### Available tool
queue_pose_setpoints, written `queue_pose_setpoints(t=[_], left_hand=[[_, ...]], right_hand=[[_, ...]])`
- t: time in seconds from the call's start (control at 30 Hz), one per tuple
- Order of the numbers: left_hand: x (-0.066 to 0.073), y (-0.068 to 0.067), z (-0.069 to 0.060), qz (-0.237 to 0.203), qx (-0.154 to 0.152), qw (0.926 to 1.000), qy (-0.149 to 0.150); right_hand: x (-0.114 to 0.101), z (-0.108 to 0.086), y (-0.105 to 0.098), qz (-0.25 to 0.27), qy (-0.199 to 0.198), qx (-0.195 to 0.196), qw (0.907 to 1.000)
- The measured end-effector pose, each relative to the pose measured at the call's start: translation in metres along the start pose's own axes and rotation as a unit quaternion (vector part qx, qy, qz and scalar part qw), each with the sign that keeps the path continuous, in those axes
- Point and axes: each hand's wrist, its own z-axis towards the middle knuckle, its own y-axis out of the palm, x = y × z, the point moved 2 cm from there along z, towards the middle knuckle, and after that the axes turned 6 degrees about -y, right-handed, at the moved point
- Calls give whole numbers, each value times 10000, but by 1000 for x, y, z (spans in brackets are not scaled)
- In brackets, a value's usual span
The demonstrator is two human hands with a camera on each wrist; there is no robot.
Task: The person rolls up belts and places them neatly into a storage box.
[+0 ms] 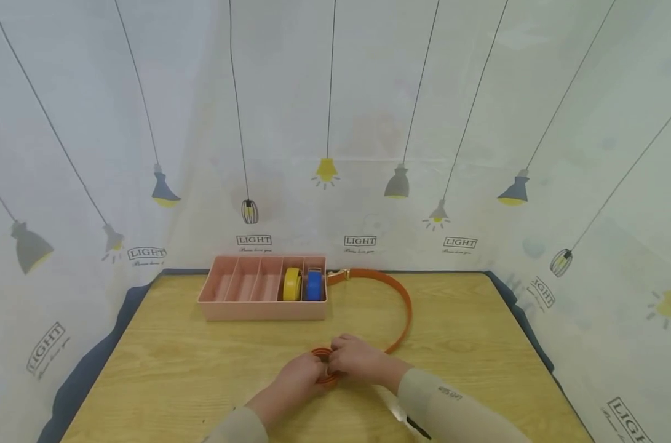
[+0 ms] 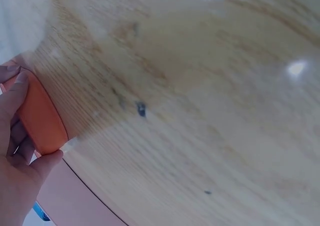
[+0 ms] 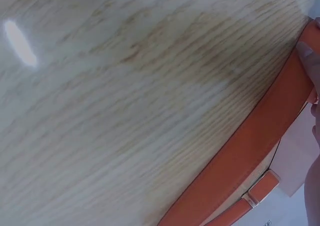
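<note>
An orange belt (image 1: 409, 307) lies on the table, one end wound into a coil (image 2: 42, 113) and the rest curving away to the right and back. My left hand (image 1: 297, 376) grips the coil's left side, thumb and fingertips against its outer face in the left wrist view. At the coil's right side, my right hand (image 1: 363, 362) pinches the band where it joins the roll. In the right wrist view the belt's flat strip runs away from the thumb (image 3: 310, 60). A metal buckle (image 1: 347, 274) sits near the far end, beside the box.
At the back left stands a pink box (image 1: 263, 312) with several compartments. A yellow rolled belt (image 1: 292, 284) and a blue rolled belt (image 1: 314, 285) occupy its two right compartments. Beneath my right forearm shows a partly hidden white and black object (image 1: 418, 426). Printed sheeting surrounds the wooden table (image 1: 468, 344).
</note>
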Motion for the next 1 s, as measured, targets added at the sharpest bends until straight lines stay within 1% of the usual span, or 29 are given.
queue_pose_setpoints(t=[0.13,0.27,0.37,0.43,0.57,0.77,0.83,0.9,1.0], left_hand=[[0,-3,-3,69,-89,9999,17],[-2,-5,-4,0,-210,9997,110],[-3,-3,-3,-70,-311,9991,290],[-2,-2,-3,-154,-354,9982,467],[2,-2,-4,-325,-448,9957,741],[11,-3,-6,-448,-414,9917,1130],[12,-3,-5,-402,-377,9907,1242],[11,-3,-6,-324,-369,9908,1260],[7,-2,-7,-135,-363,9929,1128]], right_hand=[[3,-4,3,-401,-473,-130,9980],[5,-9,4,-588,-817,-486,9937],[6,-10,3,-687,-967,-714,9904],[6,-11,1,-698,-1063,-754,9890],[6,-13,-2,-850,-1281,-597,9863],[3,-20,-1,-983,-1705,112,9804],[2,-22,0,-1052,-1799,259,9777],[1,-23,2,-1157,-1858,332,9752],[-1,-22,4,-1193,-1834,244,9755]])
